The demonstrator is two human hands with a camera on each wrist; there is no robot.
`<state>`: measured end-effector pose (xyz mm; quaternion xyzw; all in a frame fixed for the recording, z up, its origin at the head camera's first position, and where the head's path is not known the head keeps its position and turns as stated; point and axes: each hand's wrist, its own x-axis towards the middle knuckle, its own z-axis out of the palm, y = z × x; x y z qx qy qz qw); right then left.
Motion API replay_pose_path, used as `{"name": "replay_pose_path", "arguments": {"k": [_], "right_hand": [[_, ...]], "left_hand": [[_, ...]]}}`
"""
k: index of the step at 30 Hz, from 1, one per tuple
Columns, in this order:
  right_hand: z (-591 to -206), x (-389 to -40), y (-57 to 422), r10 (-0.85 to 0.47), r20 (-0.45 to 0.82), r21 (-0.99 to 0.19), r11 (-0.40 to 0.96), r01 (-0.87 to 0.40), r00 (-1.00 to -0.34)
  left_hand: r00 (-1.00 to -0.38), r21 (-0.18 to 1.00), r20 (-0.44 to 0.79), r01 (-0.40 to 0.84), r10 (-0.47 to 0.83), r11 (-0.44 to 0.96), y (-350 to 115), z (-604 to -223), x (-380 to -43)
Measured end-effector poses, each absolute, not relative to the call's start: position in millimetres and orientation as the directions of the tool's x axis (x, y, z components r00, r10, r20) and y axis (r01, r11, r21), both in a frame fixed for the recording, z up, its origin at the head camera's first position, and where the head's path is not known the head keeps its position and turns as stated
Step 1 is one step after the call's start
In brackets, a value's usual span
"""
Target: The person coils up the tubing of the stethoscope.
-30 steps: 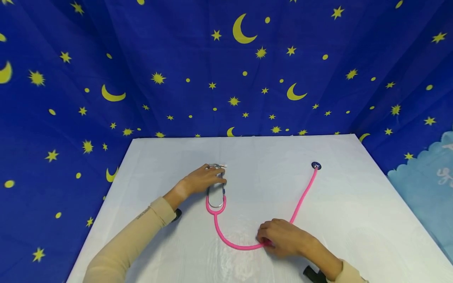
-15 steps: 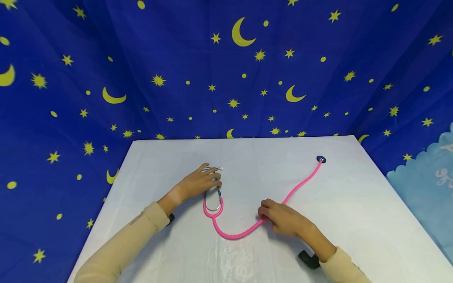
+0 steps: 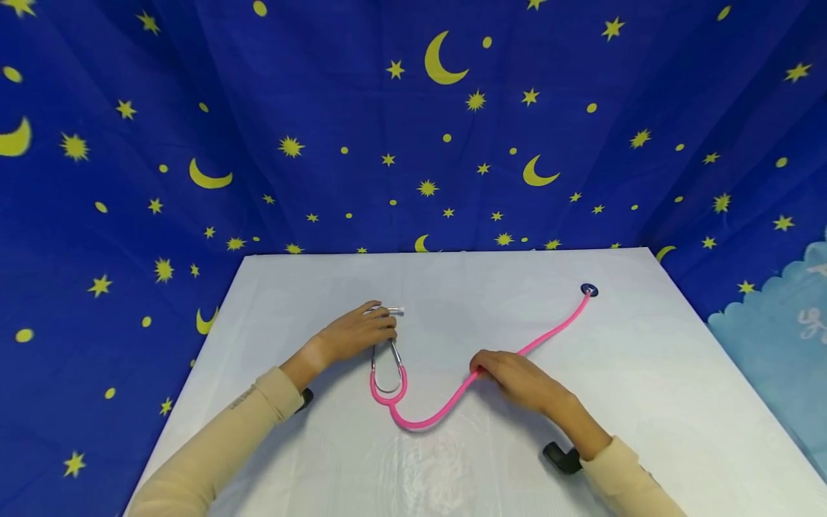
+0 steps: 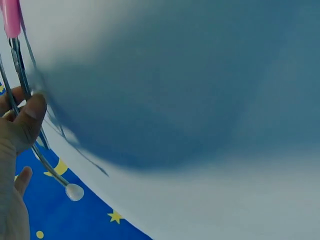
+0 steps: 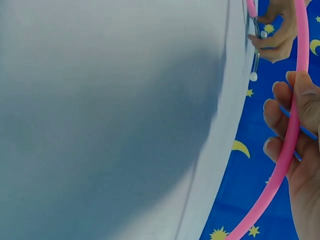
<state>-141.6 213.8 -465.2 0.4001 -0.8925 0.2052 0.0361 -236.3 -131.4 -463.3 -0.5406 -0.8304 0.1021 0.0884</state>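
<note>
A pink stethoscope [image 3: 439, 414] stretches across the white table [image 3: 452, 474]. At the left, my left hand [image 3: 349, 335] pinches its metal ear tubes [image 4: 19, 60] between thumb and fingers, with a white ear tip [image 4: 74, 192] sticking out past them. My right hand [image 3: 520, 378] holds the pink tubing [image 5: 286, 150] partway along, the thumb on one side and the fingers on the other. Beyond that hand the tubing runs up to the dark round chest piece [image 3: 589, 289] at the far right. Between the hands, the tubing sags in a curve toward the front.
A blue curtain [image 3: 362, 93] with yellow moons and stars hangs behind the table and along its left. On the right hangs a light blue cloth panel [image 3: 775, 330]. A black wrist camera [image 3: 561, 457] shows under the right forearm.
My right hand has moved away from me, raising the middle of the tubing. The chest piece has shifted slightly back and right. My left hand has drifted a little left with the ear tubes.
</note>
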Motion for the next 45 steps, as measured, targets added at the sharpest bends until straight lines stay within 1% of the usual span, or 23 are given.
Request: {"name": "replay_pose_path", "arguments": {"k": [3, 6, 9, 12, 14, 15, 18, 20, 21, 23, 26, 29, 31, 33, 39, 42, 45], "right_hand": [[-464.5, -144.1, 215.0, -0.690, 0.257, -0.330, 0.596, -0.732, -0.677], [-462.3, -146.9, 217.2, -0.677, 0.318, -0.317, 0.584, -0.748, -0.663], [-458.4, -149.5, 220.1, -0.659, 0.393, -0.305, 0.565, -0.767, -0.641], [-453.6, -151.7, 223.2, -0.635, 0.443, -0.307, 0.555, -0.773, -0.632], [-450.7, -153.1, 224.5, -0.625, 0.456, -0.316, 0.553, -0.771, -0.634], [-448.9, -153.6, 225.0, -0.619, 0.454, -0.324, 0.555, -0.766, -0.641], [-443.4, -154.1, 225.9, -0.607, 0.453, -0.333, 0.565, -0.755, -0.654], [-441.0, -154.8, 226.1, -0.600, 0.457, -0.333, 0.570, -0.751, -0.657], [-440.0, -155.2, 226.3, -0.598, 0.461, -0.331, 0.570, -0.752, -0.656], [-439.2, -155.9, 226.8, -0.596, 0.474, -0.326, 0.565, -0.758, -0.648], [-437.5, -155.2, 228.2, -0.599, 0.463, -0.345, 0.556, -0.756, -0.653], [-434.0, -151.7, 231.7, -0.612, 0.415, -0.375, 0.559, -0.739, -0.673], [-430.3, -148.6, 234.9, -0.618, 0.378, -0.373, 0.580, -0.724, -0.690], [-426.0, -146.1, 236.6, -0.620, 0.343, -0.341, 0.618, -0.709, -0.706], [-410.1, -143.1, 238.6, -0.620, 0.269, -0.213, 0.709, -0.673, -0.737], [-404.0, -140.8, 240.8, -0.609, 0.196, -0.196, 0.744, -0.639, -0.769], [-402.6, -138.3, 243.3, -0.579, 0.106, -0.209, 0.782, -0.587, -0.809]], "left_hand": [[-0.377, -0.195, 0.061, 0.904, 0.924, 0.382, -132.3, -463.3, -235.9], [-0.366, -0.104, 0.106, 0.920, 0.924, 0.377, -132.6, -461.7, -232.7], [-0.367, -0.041, 0.160, 0.925, 0.916, 0.378, -130.8, -457.7, -228.1], [-0.388, -0.018, 0.196, 0.917, 0.900, 0.399, -126.2, -452.5, -224.4], [-0.405, -0.022, 0.218, 0.907, 0.888, 0.420, -122.4, -449.7, -222.2], [-0.402, -0.046, 0.237, 0.905, 0.885, 0.423, -120.8, -448.9, -221.1], [-0.361, -0.136, 0.293, 0.901, 0.885, 0.412, -115.3, -448.1, -218.5], [-0.322, -0.194, 0.313, 0.899, 0.893, 0.392, -112.4, -448.9, -216.5], [-0.308, -0.217, 0.310, 0.898, 0.899, 0.382, -110.8, -449.3, -215.6], [-0.307, -0.229, 0.279, 0.899, 0.910, 0.374, -108.0, -450.9, -213.9], [-0.340, -0.192, 0.224, 0.904, 0.913, 0.383, -106.8, -455.4, -212.8], [-0.395, -0.111, 0.195, 0.900, 0.898, 0.421, -110.2, -461.9, -213.6], [-0.436, -0.055, 0.197, 0.889, 0.878, 0.454, -114.4, -465.4, -214.9], [-0.469, -0.007, 0.216, 0.876, 0.856, 0.482, -119.9, -468.4, -216.0], [-0.537, 0.103, 0.316, 0.839, 0.782, 0.535, -127.9, -465.9, -217.9], [-0.601, 0.169, 0.350, 0.795, 0.719, 0.582, -131.2, -461.3, -218.3], [-0.673, 0.273, 0.382, 0.737, 0.633, 0.618, -135.2, -456.8, -218.9]]}}
